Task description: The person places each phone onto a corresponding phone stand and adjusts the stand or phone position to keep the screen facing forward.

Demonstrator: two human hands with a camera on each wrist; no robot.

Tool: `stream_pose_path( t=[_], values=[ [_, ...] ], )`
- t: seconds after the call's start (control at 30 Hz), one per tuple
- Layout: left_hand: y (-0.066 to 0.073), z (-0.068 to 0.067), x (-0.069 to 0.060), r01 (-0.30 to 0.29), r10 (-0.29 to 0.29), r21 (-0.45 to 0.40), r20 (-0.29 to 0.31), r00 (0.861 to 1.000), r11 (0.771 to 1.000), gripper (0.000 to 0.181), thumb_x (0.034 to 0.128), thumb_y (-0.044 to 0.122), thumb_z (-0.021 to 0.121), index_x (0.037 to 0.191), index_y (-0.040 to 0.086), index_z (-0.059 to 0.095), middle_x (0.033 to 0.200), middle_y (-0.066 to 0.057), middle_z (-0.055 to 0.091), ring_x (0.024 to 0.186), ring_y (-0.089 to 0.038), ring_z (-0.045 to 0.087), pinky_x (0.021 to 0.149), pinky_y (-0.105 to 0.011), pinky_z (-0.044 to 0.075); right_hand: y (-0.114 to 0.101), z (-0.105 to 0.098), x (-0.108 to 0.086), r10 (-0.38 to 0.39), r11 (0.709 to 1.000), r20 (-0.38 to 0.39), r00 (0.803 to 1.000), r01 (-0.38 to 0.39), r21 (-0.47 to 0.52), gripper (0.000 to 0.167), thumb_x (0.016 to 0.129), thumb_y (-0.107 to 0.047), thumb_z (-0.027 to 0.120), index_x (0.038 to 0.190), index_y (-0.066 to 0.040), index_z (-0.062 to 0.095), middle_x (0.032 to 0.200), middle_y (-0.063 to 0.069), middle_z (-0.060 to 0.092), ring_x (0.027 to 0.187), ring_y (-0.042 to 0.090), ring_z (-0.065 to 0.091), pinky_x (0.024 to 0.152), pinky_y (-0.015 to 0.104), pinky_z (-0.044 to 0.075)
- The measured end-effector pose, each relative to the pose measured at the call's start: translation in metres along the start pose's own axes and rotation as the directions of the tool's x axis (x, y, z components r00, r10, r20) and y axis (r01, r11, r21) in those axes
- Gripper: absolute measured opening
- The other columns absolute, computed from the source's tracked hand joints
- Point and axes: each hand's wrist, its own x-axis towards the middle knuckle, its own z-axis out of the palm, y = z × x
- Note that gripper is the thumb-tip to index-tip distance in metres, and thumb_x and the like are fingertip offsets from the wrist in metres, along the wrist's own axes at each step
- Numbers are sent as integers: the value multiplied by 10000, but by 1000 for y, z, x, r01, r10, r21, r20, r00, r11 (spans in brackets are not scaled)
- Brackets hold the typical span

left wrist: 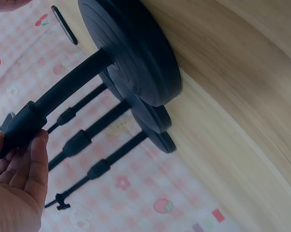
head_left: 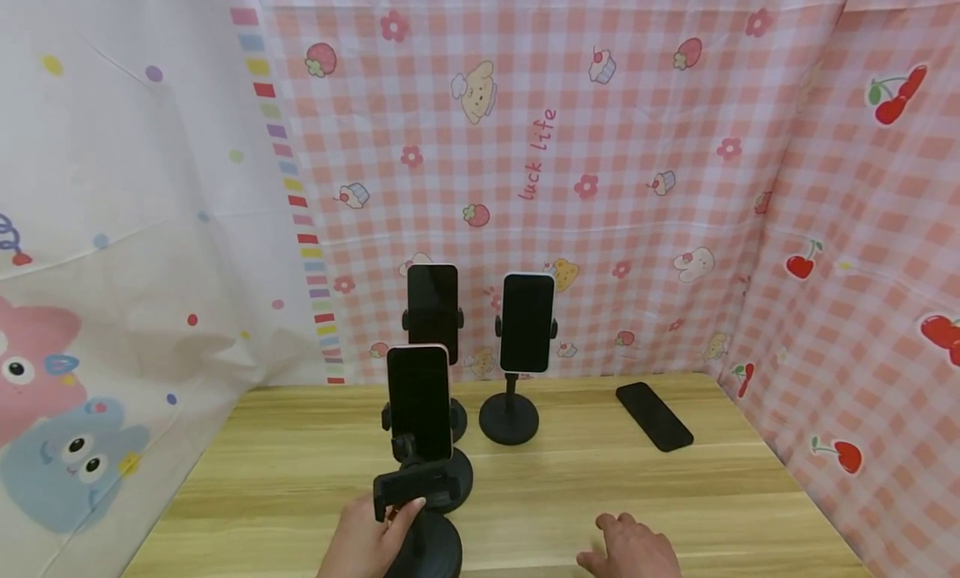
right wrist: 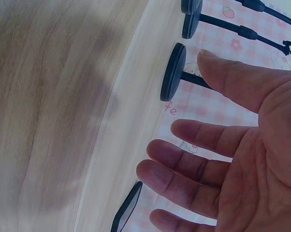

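Note:
My left hand [head_left: 366, 535] grips the upper pole of a black phone stand [head_left: 429, 551] at the table's front; the stand's clamp [head_left: 416, 485] holds no phone. In the left wrist view, the fingers and thumb close round the pole's thick collar [left wrist: 25, 123] above the round base [left wrist: 131, 53]. My right hand [head_left: 630, 549] hovers near the front edge, fingers spread and loosely bent, with nothing in it. Just behind the gripped stand, a phone [head_left: 420, 403] stands upright in another stand. A dark phone [head_left: 654, 416] lies flat at the back right.
Two more stands hold upright phones at the back: one phone [head_left: 432, 311] partly behind the nearer phone, the other phone [head_left: 528, 324] to its right. Patterned cloth [head_left: 525, 86] hangs behind and on both sides of the wooden table [head_left: 555, 495].

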Motion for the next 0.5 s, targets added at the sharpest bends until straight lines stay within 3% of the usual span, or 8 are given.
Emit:
stream_pose_path(
  t=[0.1,0.23,0.33,0.5],
  values=[
    [3,4,1,-12,13,-34,37,999,999,179,941,292,692,916,115,684,628,96,427,581,-35,406,557,-240,354,1,0,1,6,1000,5,1000,-6,-1,516,823,-438,780,1112,-29,654,964,110,620,836,294,616,791,572,482],
    [7,9,4,-70,72,-27,68,995,997,195,960,280,668,1043,108,709,706,101,563,650,-22,510,590,-239,422,1,0,0,10,1000,6,1000,-10,-8,524,826,-444,776,1111,-22,651,957,114,618,831,296,615,794,572,481],
    [9,14,8,-121,122,-7,75,990,993,233,974,276,648,1140,126,712,864,58,686,776,-55,621,665,-264,502,0,-1,-1,17,1000,14,1000,-17,-7,521,830,-437,774,1115,-19,650,959,117,617,839,299,615,803,576,479],
    [15,23,12,-127,127,-11,99,987,992,280,982,336,625,1161,142,721,974,15,719,876,-126,675,717,-312,543,0,-2,-2,17,1000,17,1000,-17,-13,517,839,-428,769,1120,-12,646,967,130,617,856,308,620,808,578,480]
  ],
)
